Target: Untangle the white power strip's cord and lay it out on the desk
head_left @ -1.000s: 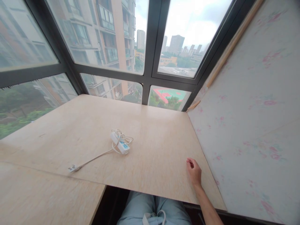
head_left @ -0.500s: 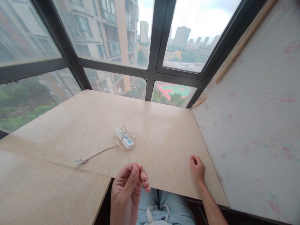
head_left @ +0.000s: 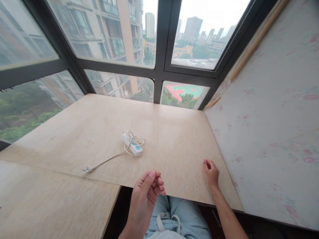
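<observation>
A white power strip (head_left: 132,145) with its cord partly coiled lies near the middle of the light wooden tabletop (head_left: 174,139). The cord runs left and ends in a plug (head_left: 86,170). My left hand (head_left: 147,194) is raised over the table's near edge, fingers curled loosely with thumb against fingertips, nothing seen in it. My right hand (head_left: 211,173) rests on the tabletop at the right, fingers curled in, also holding nothing visible. Both hands are well short of the power strip.
A second wooden panel (head_left: 50,205) adjoins the tabletop at the lower left. Large dark-framed windows (head_left: 161,66) stand behind the table. A pale floral wall (head_left: 274,132) closes the right side. My lap in light blue trousers (head_left: 181,215) shows under the edge.
My left hand came into view from below and now hovers a little lower, over the near edge. My right hand has hardly moved. The view has shifted slightly.
</observation>
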{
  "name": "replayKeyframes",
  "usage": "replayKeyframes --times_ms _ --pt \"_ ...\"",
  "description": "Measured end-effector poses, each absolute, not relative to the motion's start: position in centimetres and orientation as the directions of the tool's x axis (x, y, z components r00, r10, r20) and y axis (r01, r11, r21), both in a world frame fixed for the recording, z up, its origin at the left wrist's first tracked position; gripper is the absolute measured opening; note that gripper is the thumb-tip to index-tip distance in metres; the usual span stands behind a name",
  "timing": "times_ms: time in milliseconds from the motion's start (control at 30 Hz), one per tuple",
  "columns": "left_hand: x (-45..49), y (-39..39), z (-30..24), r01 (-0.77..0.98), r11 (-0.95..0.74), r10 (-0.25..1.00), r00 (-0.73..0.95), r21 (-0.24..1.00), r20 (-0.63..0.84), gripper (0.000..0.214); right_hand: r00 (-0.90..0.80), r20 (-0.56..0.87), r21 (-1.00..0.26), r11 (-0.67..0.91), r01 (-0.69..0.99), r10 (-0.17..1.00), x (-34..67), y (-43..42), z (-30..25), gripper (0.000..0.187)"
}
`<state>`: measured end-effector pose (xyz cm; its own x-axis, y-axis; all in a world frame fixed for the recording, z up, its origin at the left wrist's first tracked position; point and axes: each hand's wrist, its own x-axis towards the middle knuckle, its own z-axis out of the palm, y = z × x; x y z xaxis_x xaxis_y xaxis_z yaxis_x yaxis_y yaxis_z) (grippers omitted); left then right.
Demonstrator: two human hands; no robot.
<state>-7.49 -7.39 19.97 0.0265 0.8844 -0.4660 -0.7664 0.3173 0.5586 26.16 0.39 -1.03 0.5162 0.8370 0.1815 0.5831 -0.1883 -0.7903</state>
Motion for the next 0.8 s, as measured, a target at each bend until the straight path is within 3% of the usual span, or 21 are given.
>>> replayKeyframes --times_ms 400,800 --pt "-6.2 -7.9 18.1 -0.706 0.379 0.875 0.064 0.598 -0.480 0.033 0.531 0.160 -0.832 -0.176 0.526 0.832 26.3 0.4 -1.0 0.035" --pt "-5.6 -9.5 14.2 -0.500 0.419 0.882 0.027 0.758 -0.470 0.036 0.511 0.124 -0.852 -0.173 0.494 0.851 26.4 0.1 -0.7 0.035"
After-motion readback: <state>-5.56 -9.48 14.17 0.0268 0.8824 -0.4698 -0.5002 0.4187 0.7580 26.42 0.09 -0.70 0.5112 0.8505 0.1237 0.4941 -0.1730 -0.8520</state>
